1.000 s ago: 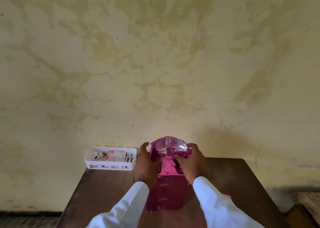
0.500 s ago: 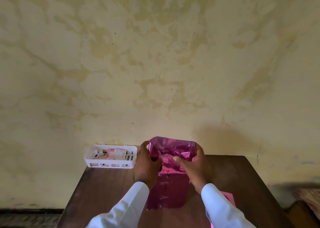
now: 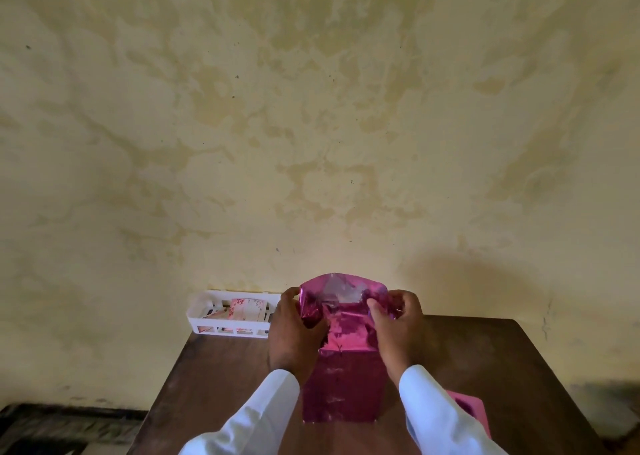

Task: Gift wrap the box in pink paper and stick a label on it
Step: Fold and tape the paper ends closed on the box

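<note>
A box wrapped in shiny pink paper (image 3: 341, 385) stands upright in the middle of the brown table (image 3: 214, 378). The paper's loose top end (image 3: 341, 290) stands up open above the box. My left hand (image 3: 294, 333) holds the left side of that loose end, thumb pressed into the fold. My right hand (image 3: 398, 326) pinches the right flap between thumb and fingers. The box's own surface is hidden by the paper.
A white slotted plastic basket (image 3: 207, 319) with patterned cards or labels (image 3: 247, 311) sits at the table's back left edge against the stained wall. A pink object (image 3: 471, 409) lies at the right behind my right sleeve.
My right hand has shifted outward to the right flap of the paper top. The loose top end has opened and spread wider. My left hand has stayed on the left side.
</note>
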Demonstrator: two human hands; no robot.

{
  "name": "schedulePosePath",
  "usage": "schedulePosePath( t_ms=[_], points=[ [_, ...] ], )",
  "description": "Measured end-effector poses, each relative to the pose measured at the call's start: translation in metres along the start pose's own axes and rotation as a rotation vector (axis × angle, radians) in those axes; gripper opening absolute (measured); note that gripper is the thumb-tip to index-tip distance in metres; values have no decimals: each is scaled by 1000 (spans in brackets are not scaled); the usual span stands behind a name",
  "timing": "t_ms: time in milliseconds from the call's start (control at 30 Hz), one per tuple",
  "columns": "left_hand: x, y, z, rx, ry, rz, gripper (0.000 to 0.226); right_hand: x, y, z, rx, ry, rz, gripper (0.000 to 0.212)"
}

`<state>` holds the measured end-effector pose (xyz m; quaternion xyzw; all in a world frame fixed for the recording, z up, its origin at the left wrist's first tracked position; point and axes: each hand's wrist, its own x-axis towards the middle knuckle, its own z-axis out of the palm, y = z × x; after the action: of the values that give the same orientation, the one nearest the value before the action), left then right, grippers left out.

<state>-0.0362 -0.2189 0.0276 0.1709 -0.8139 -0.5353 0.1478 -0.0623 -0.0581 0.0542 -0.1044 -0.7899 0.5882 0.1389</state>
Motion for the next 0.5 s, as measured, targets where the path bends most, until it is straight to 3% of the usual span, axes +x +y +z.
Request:
schedulePosePath(
  t_ms=[167, 367, 500],
  points=[
    [3, -7, 0, 82, 72, 57, 56, 7, 10, -10, -8, 40, -35, 9],
    [3, -7, 1, 120, 88, 63, 60, 6, 6, -19, 81, 21, -98, 14],
    [0, -2, 2, 190, 124, 87, 69, 2, 9, -20, 114, -134, -66, 32]
  ],
)
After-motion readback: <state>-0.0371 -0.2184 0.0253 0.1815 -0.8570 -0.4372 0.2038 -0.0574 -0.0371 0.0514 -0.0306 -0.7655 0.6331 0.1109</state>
